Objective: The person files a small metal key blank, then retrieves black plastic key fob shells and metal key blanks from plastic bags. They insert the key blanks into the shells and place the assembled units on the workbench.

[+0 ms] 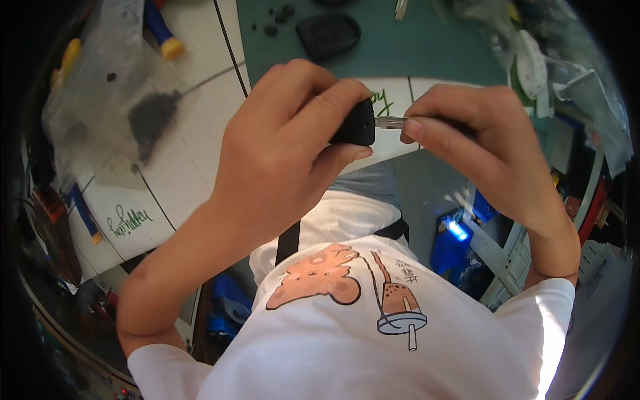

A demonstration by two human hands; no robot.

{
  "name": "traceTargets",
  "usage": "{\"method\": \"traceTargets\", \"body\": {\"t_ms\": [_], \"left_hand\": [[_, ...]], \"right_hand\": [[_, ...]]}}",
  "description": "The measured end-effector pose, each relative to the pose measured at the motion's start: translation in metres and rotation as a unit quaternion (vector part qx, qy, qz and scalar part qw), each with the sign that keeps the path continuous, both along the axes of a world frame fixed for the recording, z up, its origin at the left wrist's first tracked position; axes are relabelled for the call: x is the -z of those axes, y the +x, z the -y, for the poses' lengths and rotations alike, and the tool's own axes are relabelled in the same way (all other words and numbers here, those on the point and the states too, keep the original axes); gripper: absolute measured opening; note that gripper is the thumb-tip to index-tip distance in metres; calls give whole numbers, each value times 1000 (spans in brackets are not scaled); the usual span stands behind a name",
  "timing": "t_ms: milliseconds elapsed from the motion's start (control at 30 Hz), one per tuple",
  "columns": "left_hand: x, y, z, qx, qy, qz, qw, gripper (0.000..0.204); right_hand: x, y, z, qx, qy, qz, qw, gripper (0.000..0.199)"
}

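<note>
My left hand (283, 137) is closed round a small black plastic case (361, 127) with rounded corners and a small hole in its end. Fingers cover most of the case, so its kind does not show. My right hand (477, 127) pinches a slim silver metal blade-like piece (392, 123) with a slot in it. The tip of the metal meets the end of the case; whether it goes inside cannot be made out. Beyond the hands, a black rounded shell (329, 35) lies on a green mat (413, 53), with several small black bits (271, 30) beside it.
At the left, clear plastic bags (100, 100) lie on the white tabletop (193, 143), near a blue-and-yellow handle (163, 33). More plastic packaging (533, 67) is heaped at the far right. A blue item (453, 243) sits low beside my right arm.
</note>
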State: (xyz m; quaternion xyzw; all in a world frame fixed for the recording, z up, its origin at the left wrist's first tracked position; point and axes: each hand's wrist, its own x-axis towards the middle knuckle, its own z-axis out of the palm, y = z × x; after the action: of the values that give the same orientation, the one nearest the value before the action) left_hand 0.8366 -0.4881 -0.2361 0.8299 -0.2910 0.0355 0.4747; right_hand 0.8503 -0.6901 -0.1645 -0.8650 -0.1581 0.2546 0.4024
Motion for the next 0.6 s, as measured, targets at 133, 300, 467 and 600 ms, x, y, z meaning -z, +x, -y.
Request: {"method": "traceTargets", "body": {"t_ms": [133,300,467,600], "left_hand": [[-5,-3,2,-56,-35,17,998,42],[-10,-11,-8,-91,-102,-87,987,19],[-3,-17,-16,-87,-149,-101,980,18],[-5,-15,-17,-104,-149,-67,981,22]], "right_hand": [[-24,12,-26,-102,-59,254,960,13],[-18,6,-44,-143,-77,336,928,17],[6,-1,-53,-45,113,291,949,16],[13,-8,-59,-6,124,341,932,13]]}}
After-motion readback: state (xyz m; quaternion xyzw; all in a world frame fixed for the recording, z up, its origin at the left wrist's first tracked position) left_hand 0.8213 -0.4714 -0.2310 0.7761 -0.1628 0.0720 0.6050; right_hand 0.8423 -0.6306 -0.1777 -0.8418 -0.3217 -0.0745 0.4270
